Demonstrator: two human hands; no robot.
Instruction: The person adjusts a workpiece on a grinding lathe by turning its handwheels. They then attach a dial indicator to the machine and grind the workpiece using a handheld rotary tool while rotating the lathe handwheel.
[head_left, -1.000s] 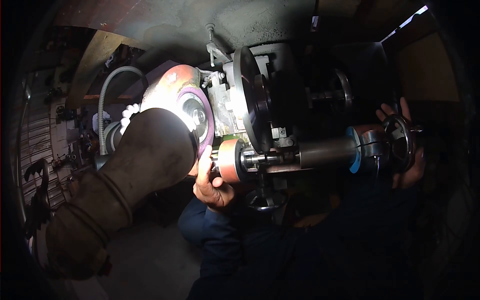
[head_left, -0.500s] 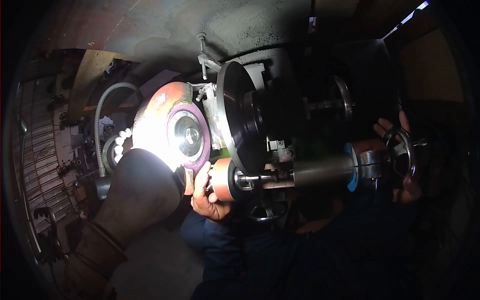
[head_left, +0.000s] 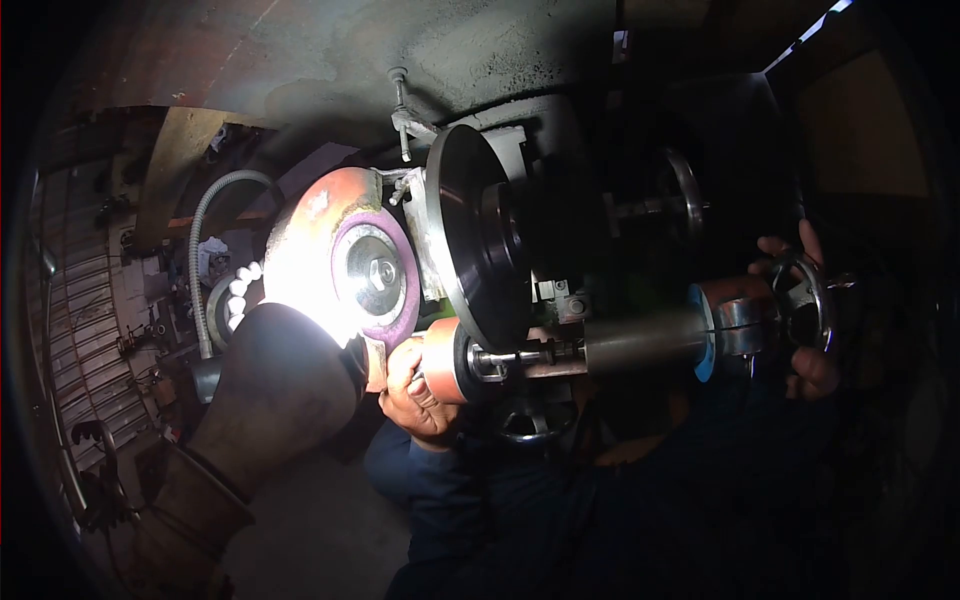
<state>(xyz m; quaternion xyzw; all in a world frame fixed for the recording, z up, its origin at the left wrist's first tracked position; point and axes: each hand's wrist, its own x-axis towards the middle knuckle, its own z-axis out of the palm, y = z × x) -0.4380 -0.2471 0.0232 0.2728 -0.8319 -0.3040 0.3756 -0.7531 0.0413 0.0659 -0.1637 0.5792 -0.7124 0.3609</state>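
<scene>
My left hand (head_left: 415,402) is at the left end of an orange cylindrical housing (head_left: 442,362), fingers curled around a part I cannot make out. A purple grinding wheel (head_left: 405,312) with a bright metal hub sits just above this hand. At the right, my right hand (head_left: 815,372) is closed about the rim of a chrome handwheel (head_left: 826,318), with some fingers showing above and some below. Between the hands lies a horizontal grey metal cylinder (head_left: 645,345), its surface smooth or blurred. At its right end is a blue-edged, orange-and-metal holder (head_left: 735,320).
A lamp (head_left: 285,365) on a thick arm glares at the orange wheel guard (head_left: 325,200). A large dark disc (head_left: 462,230) stands behind the housing. More handwheels (head_left: 688,190) sit at the back and below. A flexible metal hose (head_left: 195,250) curves at the left.
The fingers of my left hand have curled in more tightly at the housing's end. My right hand's upper fingers have shifted slightly at the handwheel.
</scene>
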